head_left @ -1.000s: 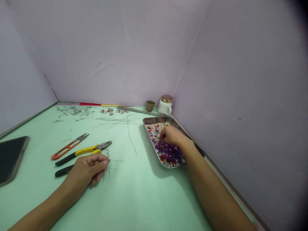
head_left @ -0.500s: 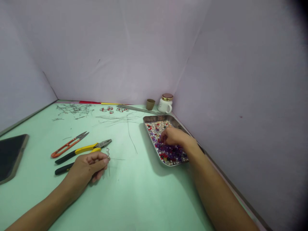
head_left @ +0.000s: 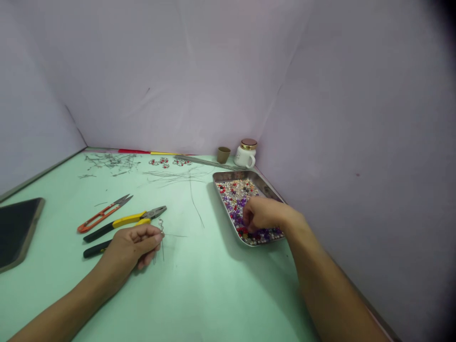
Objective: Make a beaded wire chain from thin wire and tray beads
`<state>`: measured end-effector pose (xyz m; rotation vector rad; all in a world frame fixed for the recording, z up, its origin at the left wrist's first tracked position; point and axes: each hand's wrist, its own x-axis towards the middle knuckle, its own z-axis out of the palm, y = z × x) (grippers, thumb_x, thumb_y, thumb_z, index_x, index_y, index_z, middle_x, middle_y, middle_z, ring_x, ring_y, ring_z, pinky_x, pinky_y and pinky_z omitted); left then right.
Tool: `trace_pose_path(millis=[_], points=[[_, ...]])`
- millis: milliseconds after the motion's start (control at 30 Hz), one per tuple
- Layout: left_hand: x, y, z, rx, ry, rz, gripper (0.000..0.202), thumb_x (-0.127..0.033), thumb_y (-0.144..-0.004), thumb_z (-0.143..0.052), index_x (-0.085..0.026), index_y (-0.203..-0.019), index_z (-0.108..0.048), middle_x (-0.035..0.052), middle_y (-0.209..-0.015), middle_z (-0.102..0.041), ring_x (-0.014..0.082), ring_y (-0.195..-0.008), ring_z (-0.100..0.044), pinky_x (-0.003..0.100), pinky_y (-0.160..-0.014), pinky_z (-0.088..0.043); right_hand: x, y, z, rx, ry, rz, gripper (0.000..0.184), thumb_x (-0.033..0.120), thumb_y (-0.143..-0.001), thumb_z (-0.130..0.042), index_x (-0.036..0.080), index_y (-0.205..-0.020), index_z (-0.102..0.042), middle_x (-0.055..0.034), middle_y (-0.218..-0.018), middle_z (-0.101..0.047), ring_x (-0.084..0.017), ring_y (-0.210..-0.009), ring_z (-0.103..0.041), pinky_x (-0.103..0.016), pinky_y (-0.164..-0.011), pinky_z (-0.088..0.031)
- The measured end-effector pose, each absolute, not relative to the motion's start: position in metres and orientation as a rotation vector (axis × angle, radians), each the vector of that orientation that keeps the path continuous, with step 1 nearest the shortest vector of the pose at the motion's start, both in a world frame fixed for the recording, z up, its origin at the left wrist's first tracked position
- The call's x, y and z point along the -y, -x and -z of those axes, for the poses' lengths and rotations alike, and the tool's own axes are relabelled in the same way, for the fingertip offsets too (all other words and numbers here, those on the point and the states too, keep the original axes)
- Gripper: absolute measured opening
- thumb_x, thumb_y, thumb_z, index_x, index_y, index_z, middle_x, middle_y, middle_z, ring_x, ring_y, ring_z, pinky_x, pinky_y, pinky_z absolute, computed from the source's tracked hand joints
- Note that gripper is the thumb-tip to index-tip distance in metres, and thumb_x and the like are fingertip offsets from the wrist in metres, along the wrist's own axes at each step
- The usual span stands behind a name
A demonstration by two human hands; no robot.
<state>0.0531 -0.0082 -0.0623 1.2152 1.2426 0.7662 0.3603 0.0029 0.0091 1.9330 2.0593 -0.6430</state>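
Between thumb and fingers, my left hand (head_left: 137, 244) pinches a small piece of twisted wire (head_left: 161, 227) with a pale bead or loop at its top; thin wire ends stick out below and to the right. My right hand (head_left: 262, 213) reaches into a metal tray (head_left: 221, 176) of mixed beads (head_left: 235, 190), its fingers bent down among the purple and red ones. Whether those fingertips hold a bead is hidden. Beside my left hand lie pliers (head_left: 128, 220) with yellow and black handles, and past them orange thread snips (head_left: 101, 217).
Loose wires (head_left: 174, 176) lie mid-table, with small red-beaded wire pieces (head_left: 164, 161) behind. A tangle of wire bits (head_left: 112, 162) sits at the back left. A brown cup (head_left: 223, 155) and a lidded white mug (head_left: 245, 155) stand at the back. A dark tablet-like object (head_left: 17, 232) lies at left.
My right hand has shifted slightly nearer and to the right within the tray, over the purple and red beads. My left hand keeps its pinch on the wire piece.
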Motion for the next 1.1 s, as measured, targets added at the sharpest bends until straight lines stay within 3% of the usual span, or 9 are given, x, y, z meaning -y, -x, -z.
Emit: trace_pose_path(millis=[233, 433, 733, 1100], points=[[0.01, -0.055, 0.057, -1.243, -1.226, -0.765, 0.018, -0.033, -0.069, -0.06, -0.016, -0.068, -0.056, -0.0066, -0.039, -0.048, 0.0044, -0.034, -0.034, 0.016, -0.034, -0.027, 0.001, -0.346, -0.006, -1.973, -1.911, 0.489, 0.032, 0.021, -0.048, -0.068, 0.022, -0.08, -0.068, -0.0023, -0.074, -0.067, -0.017, -0.066, -0.058, -0.022, -0.049, -0.033], [0.011, -0.054, 0.057, -1.243, -1.258, -0.743, 0.019, -0.034, -0.07, -0.059, -0.016, -0.066, -0.056, -0.0066, -0.039, -0.047, 0.0042, -0.034, -0.034, 0.016, -0.035, -0.027, 0.002, -0.335, -0.01, -1.988, -1.912, 0.432, 0.021, 0.018, -0.054, -0.064, 0.021, -0.074, -0.068, -0.0034, -0.072, -0.067, -0.017, -0.064, -0.058, -0.022, -0.048, -0.033], [0.01, -0.055, 0.057, -1.255, -1.239, -0.746, 0.018, -0.033, -0.07, -0.059, -0.016, -0.067, -0.055, -0.0067, -0.039, -0.047, 0.0045, -0.034, -0.034, 0.016, -0.035, -0.026, 0.001, -0.333, -0.009, -2.011, -1.874, 0.409, 0.026, 0.028, -0.051, -0.069, 0.02, -0.076, -0.068, -0.005, -0.075, -0.067, -0.018, -0.065, -0.059, -0.022, -0.047, -0.032], [0.011, -0.056, 0.054, -1.253, -1.245, -0.738, 0.02, -0.035, -0.068, -0.06, -0.016, -0.069, -0.056, -0.0063, -0.04, -0.046, 0.0056, -0.034, -0.033, 0.018, -0.036, -0.026, 0.002, -0.324, -0.006, -2.099, -1.866, 0.312, 0.027, 0.009, -0.056, -0.051, 0.016, -0.076, -0.067, -0.0091, -0.078, -0.067, -0.019, -0.067, -0.059, -0.022, -0.048, -0.033]])
